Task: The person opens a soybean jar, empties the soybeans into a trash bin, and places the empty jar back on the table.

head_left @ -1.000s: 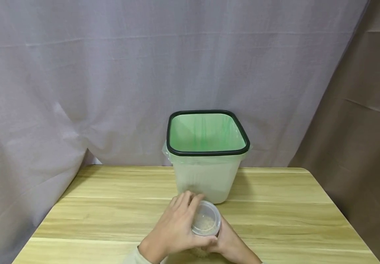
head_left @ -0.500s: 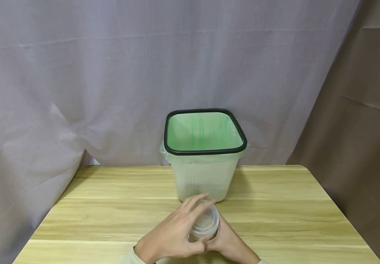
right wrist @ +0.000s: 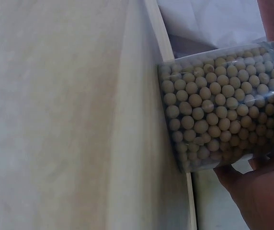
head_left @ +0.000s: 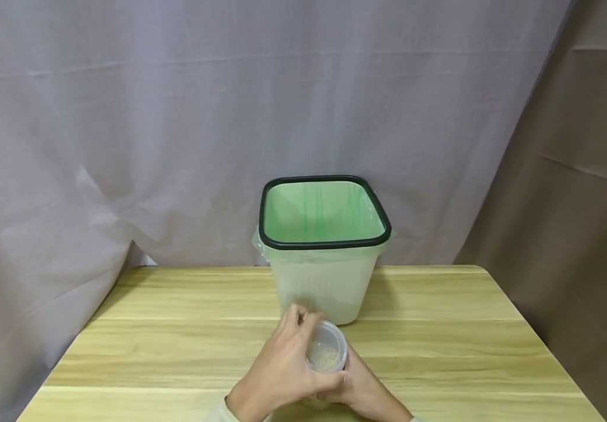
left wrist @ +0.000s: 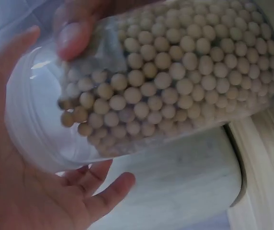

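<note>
Jar (head_left: 326, 357) of pale round beans (left wrist: 185, 72), clear plastic, sits low over the near edge of the desk (head_left: 176, 351), just in front of the bin (head_left: 324, 258). The left hand (head_left: 282, 372) curls over its lid (head_left: 329, 346); the right hand (head_left: 363, 390) wraps the body from behind. If the lid gives suddenly, beans could scatter across the desk. The bin holds only a green liner (head_left: 321, 211), no contents visible
</note>
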